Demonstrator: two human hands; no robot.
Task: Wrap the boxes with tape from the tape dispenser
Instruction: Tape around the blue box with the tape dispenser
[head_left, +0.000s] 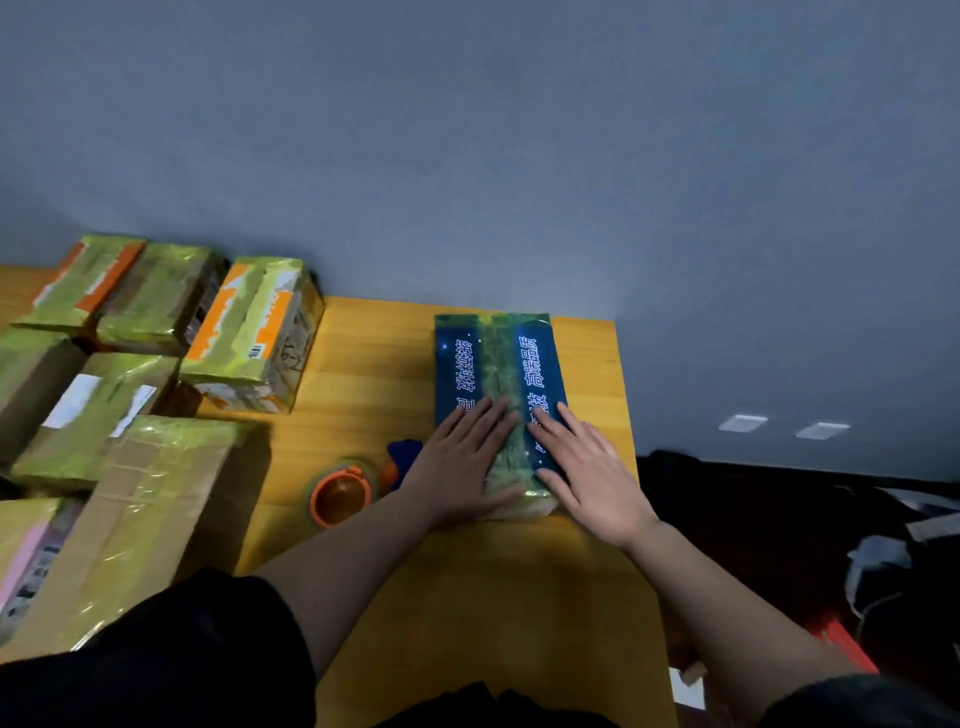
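Observation:
A dark blue box with white lettering lies on the yellow wooden table, a strip of greenish tape running down its middle. My left hand lies flat on the near left part of the box, fingers straight and pressing on the tape. My right hand lies flat on the near right part, fingers spread. The tape dispenser, orange with a blue handle, rests on the table just left of my left hand.
Several cardboard boxes wrapped in greenish tape crowd the table's left side, a large one nearest me. The table's right edge is close to the blue box. Dark objects lie on the floor at right.

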